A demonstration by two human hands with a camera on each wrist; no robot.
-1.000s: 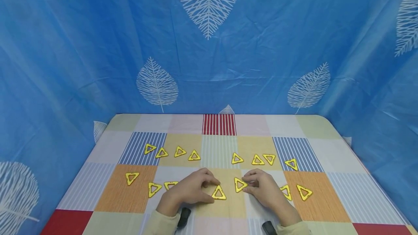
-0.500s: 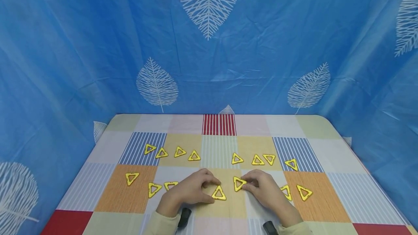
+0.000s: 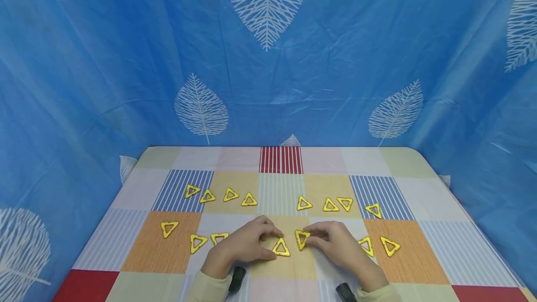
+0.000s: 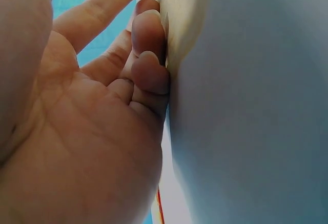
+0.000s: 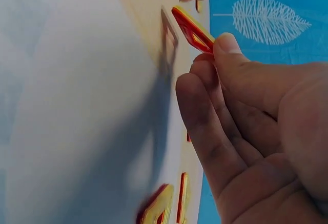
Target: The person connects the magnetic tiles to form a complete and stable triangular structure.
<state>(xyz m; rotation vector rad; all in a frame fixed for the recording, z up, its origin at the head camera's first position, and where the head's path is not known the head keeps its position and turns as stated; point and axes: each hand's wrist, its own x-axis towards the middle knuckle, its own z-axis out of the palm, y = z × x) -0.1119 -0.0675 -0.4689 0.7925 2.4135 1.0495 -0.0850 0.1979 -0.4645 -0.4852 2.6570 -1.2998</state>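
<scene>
Yellow hollow triangle (image 3: 301,238), edge tilted up, pinched by right hand (image 3: 335,244) fingers; left hand (image 3: 247,244) fingers rest on 2nd triangle (image 3: 280,248).

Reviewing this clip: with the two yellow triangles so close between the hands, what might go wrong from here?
1. The right hand pinches its triangle by one edge, lifted off the tablecloth in the right wrist view; it may slip or twist.
2. The left hand only touches the flat triangle; a bump could skid it on the cloth.
3. The right wrist lies near the triangle beside it and might nudge it.
</scene>
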